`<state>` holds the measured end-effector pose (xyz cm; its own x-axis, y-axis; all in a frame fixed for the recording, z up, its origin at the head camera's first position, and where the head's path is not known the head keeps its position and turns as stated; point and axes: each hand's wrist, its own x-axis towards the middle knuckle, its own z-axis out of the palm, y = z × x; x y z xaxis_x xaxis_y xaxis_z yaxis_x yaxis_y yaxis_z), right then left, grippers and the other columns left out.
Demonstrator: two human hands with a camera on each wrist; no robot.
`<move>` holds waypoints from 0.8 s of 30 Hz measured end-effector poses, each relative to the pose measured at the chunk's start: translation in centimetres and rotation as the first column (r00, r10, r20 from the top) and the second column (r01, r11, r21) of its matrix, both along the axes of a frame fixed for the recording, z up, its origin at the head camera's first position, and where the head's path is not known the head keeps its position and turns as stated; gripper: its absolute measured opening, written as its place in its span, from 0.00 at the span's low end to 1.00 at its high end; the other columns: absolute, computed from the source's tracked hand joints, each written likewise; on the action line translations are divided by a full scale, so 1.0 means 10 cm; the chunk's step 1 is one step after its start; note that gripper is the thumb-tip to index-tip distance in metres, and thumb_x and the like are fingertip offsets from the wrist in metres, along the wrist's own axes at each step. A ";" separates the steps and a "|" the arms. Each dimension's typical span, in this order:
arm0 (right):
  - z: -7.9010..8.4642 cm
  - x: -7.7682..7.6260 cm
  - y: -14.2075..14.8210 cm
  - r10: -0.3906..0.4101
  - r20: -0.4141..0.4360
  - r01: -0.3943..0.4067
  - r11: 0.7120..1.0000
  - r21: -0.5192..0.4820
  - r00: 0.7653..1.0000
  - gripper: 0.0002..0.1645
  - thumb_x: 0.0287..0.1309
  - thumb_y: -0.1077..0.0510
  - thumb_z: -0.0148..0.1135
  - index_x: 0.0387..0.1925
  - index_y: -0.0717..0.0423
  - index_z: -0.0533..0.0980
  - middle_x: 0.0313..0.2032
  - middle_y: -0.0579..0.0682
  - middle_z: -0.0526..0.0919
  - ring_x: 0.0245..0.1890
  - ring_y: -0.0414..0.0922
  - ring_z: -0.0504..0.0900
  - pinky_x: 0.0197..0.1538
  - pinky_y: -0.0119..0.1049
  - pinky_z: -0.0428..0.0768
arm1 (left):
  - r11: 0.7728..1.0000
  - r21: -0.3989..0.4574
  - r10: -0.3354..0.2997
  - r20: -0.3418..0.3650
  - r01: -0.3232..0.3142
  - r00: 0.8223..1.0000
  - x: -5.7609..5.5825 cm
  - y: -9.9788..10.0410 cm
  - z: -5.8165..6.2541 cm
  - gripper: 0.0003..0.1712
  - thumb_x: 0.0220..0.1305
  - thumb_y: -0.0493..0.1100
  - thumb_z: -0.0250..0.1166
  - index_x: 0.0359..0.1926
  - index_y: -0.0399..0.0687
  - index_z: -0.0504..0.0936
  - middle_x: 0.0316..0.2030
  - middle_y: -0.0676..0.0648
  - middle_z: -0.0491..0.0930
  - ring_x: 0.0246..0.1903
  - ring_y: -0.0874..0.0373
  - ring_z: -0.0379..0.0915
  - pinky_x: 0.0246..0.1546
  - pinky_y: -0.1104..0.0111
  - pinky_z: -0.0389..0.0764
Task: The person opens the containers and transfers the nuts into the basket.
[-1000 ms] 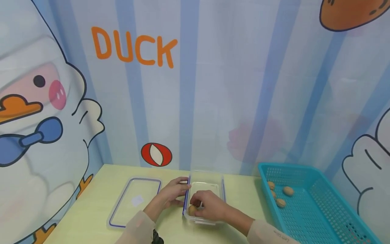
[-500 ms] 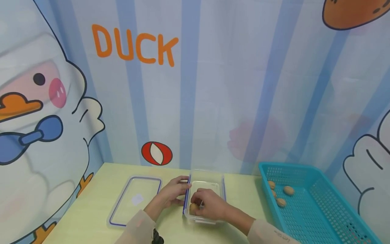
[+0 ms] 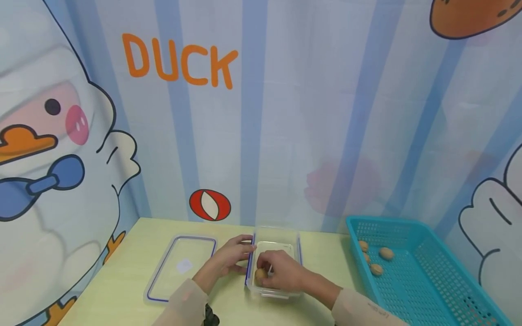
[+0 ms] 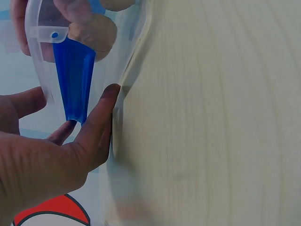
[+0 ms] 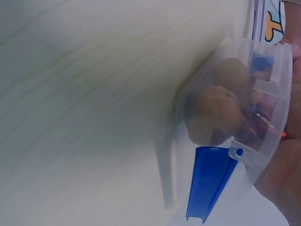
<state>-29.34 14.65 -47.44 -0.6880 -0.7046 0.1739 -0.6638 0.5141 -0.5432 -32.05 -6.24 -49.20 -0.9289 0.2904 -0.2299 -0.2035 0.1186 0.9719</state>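
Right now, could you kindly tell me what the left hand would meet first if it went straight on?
The left hand would first meet the clear plastic container, at its left side, which it seems to touch.

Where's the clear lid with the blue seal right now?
In the head view, the clear lid lies flat on the table, left of the clear box, with the left hand between them.

We see two brown walnuts [image 5: 214, 115] through the wall of a clear container [image 5: 281, 94]. Its blue latch [image 5: 209, 179] juts outward.
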 end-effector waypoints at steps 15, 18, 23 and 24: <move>0.60 -0.06 0.30 0.047 0.103 -0.044 0.999 -0.025 0.994 0.12 0.64 0.60 0.74 0.48 0.56 0.83 0.43 0.46 0.86 0.42 0.42 0.86 0.48 0.40 0.86 | 1.000 0.001 -0.003 0.004 0.003 1.000 0.01 -0.01 0.00 0.34 0.78 0.46 0.63 0.77 0.39 0.65 0.69 0.33 0.74 0.64 0.36 0.75 0.47 0.47 0.86; 0.72 -0.06 0.41 0.024 0.090 -0.022 0.999 -0.028 0.996 0.11 0.64 0.58 0.74 0.47 0.54 0.83 0.41 0.43 0.85 0.42 0.40 0.85 0.49 0.43 0.87 | 1.000 0.001 0.001 0.011 -0.001 1.000 0.00 -0.01 0.00 0.35 0.77 0.47 0.64 0.77 0.39 0.65 0.69 0.34 0.74 0.65 0.36 0.75 0.46 0.49 0.87; 0.87 -0.06 0.63 0.002 0.078 0.003 0.999 -0.054 0.997 0.11 0.65 0.56 0.75 0.46 0.55 0.84 0.39 0.43 0.86 0.41 0.39 0.85 0.49 0.41 0.86 | 1.000 0.012 0.011 0.027 -0.011 1.000 0.01 -0.01 0.01 0.35 0.76 0.47 0.64 0.78 0.41 0.65 0.68 0.35 0.75 0.64 0.38 0.76 0.42 0.54 0.87; 0.90 -0.05 0.68 0.001 0.083 0.004 0.998 -0.064 0.997 0.12 0.66 0.55 0.74 0.46 0.55 0.83 0.40 0.44 0.86 0.41 0.40 0.85 0.49 0.41 0.86 | 1.000 0.018 0.010 0.028 -0.010 1.000 0.01 -0.01 0.02 0.35 0.76 0.46 0.64 0.78 0.41 0.65 0.67 0.35 0.76 0.64 0.39 0.76 0.41 0.55 0.87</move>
